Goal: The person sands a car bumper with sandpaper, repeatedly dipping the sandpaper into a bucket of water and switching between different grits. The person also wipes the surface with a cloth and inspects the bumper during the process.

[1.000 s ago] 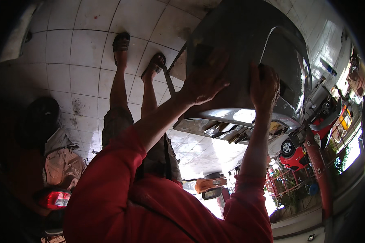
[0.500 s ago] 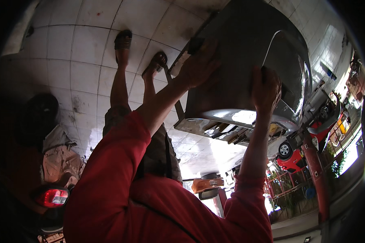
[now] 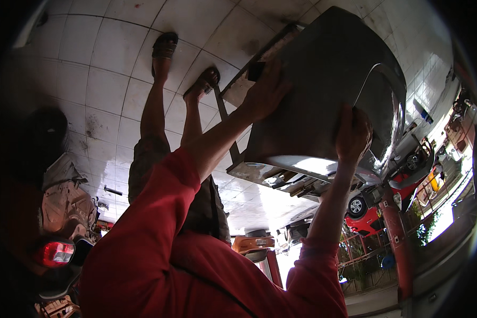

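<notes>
A large dark grey car body panel (image 3: 323, 58), smooth with a curved bright edge line, lies on a stand (image 3: 234, 151) in front of me. My left hand (image 3: 266, 94) rests on its left part, fingers stretched out flat. My right hand (image 3: 354, 132) is curled against the panel's right part, by the lower end of the bright line. Whatever it may hold is hidden by the fingers and shadow. A small black block-like object (image 3: 255, 71) sits at the panel's left edge, beside my left hand.
White floor tiles (image 3: 108, 90) surround the stand. At the left are a dark tyre (image 3: 47, 132), a car part with a red tail light (image 3: 57, 254) and a pale crumpled piece (image 3: 69, 204). A red car (image 3: 363, 221) and a red post (image 3: 396, 238) stand at the right.
The whole view has shifted slightly, so the panel and both hands sit a little lower in the picture. The hands keep nearly the same places on the panel.
</notes>
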### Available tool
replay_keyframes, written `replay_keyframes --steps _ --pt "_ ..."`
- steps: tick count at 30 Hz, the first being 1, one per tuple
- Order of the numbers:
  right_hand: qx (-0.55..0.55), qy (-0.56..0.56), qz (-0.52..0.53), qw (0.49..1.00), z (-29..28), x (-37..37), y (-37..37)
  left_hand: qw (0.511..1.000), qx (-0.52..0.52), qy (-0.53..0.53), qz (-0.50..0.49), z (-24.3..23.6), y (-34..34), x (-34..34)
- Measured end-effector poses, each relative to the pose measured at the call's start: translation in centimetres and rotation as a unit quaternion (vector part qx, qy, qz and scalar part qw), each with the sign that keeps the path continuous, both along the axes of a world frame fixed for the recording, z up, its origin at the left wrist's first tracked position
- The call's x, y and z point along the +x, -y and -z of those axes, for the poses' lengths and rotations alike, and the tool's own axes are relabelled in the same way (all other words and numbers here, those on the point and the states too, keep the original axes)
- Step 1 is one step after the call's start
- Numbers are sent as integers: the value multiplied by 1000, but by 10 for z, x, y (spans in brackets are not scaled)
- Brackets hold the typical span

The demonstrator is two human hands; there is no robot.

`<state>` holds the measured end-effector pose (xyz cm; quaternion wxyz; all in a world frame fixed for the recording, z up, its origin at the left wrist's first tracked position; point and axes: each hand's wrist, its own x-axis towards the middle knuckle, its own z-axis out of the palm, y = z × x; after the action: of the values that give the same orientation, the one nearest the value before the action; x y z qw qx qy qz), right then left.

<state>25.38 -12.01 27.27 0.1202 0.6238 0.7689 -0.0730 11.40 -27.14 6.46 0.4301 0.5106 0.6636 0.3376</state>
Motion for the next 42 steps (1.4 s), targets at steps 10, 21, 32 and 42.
replay_keyframes --steps 10,21,32,42 --pt "-12 15 20 1000 -4 5 -3 951 -103 280 -82 -32 19 5" --pt "13 -22 30 999 -3 13 2 893 -141 417 -96 -97 122 9" --pt "-62 38 11 997 -4 28 -4 766 -193 594 -154 -87 135 7" --pt "10 23 -121 992 9 30 -8 932 -133 325 -86 51 -34 -5"
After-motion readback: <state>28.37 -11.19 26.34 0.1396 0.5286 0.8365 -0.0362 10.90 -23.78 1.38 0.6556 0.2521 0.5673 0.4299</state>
